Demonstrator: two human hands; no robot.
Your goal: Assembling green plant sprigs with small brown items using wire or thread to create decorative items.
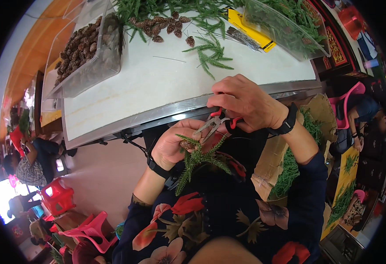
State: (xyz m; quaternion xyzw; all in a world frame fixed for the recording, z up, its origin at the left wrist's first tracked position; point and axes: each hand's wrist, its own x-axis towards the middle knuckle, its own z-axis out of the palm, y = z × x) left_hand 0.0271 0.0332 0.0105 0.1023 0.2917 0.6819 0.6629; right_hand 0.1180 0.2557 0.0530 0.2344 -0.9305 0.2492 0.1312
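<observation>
In front of my chest, below the table edge, my left hand [170, 144] pinches an artificial pine sprig [196, 159] whose green needles hang down. A brown pine cone [186, 144] shows partly between the fingers and the sprig. My right hand [255, 102] grips pliers [215, 122] with red handles, one handle under the fingers and the other by the thumb. The metal jaws point left and reach to the top of the sprig, beside my left fingertips. Whether the jaws hold a wire is too small to tell.
On the white table [149, 83] stand a clear bin [111, 61] of pine cones and a clear bin [263, 20] of greenery. Loose pine cones [157, 38], a loose sprig [212, 55] and wires on yellow card [270, 45] lie between. A cardboard box [263, 176] holds greenery at my right.
</observation>
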